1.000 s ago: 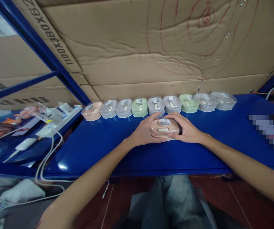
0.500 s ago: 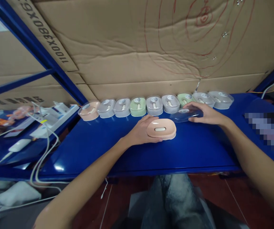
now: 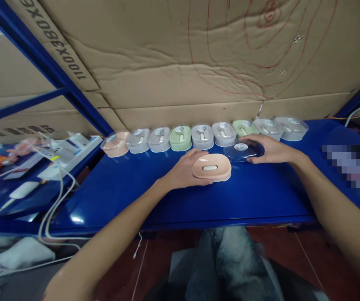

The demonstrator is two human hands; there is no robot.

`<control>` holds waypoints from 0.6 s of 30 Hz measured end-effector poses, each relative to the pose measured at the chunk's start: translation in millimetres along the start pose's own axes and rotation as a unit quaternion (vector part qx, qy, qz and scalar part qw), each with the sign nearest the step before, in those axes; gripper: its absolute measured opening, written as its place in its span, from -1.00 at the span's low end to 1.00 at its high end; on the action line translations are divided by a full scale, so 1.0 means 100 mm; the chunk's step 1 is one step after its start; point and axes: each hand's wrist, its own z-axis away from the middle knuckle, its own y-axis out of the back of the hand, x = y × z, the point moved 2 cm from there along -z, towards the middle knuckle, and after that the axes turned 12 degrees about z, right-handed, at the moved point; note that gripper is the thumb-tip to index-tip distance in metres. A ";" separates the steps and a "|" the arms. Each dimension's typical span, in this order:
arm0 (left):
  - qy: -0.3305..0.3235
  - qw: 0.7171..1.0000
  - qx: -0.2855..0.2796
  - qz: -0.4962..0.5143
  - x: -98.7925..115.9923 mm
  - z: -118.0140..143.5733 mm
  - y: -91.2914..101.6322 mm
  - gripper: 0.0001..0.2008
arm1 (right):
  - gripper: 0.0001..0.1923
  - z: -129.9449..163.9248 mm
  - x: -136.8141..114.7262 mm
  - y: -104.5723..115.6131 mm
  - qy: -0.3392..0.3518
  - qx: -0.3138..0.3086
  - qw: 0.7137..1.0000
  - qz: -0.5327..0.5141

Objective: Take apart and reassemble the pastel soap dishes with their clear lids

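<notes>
My left hand (image 3: 184, 170) grips the left end of a pink oval soap box base (image 3: 211, 167) that rests on the blue table (image 3: 136, 188). Its clear lid (image 3: 242, 150), marked with a round white sticker, lies on the table just to the right, and my right hand (image 3: 269, 149) holds it by its right edge. Behind both runs a row of closed soap boxes (image 3: 201, 135) in pink, grey and green, set along the cardboard wall.
A cardboard sheet (image 3: 199, 62) with red pen marks forms the back wall. At the left, a white power strip (image 3: 62, 154) and white cables (image 3: 53, 205) lie by a blue shelf frame (image 3: 51, 71). My knees (image 3: 226, 263) are under the table's front edge.
A second ago both hands clasped the closed pink box. My right hand has since lifted off the clear lid, carried it right and set it on the table; my left hand stays on the base.
</notes>
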 end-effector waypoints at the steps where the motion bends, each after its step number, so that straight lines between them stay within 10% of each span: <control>1: 0.000 1.000 0.000 0.002 0.00 0.00 0.00 -0.06 | -0.21 0.00 -0.01 0.00 0.000 0.001 1.000 0.006; 18: 0.024 0.995 -0.002 0.098 -0.07 0.01 0.08 -0.32 | -0.14 0.06 0.11 0.04 0.010 -0.036 0.996 0.086</control>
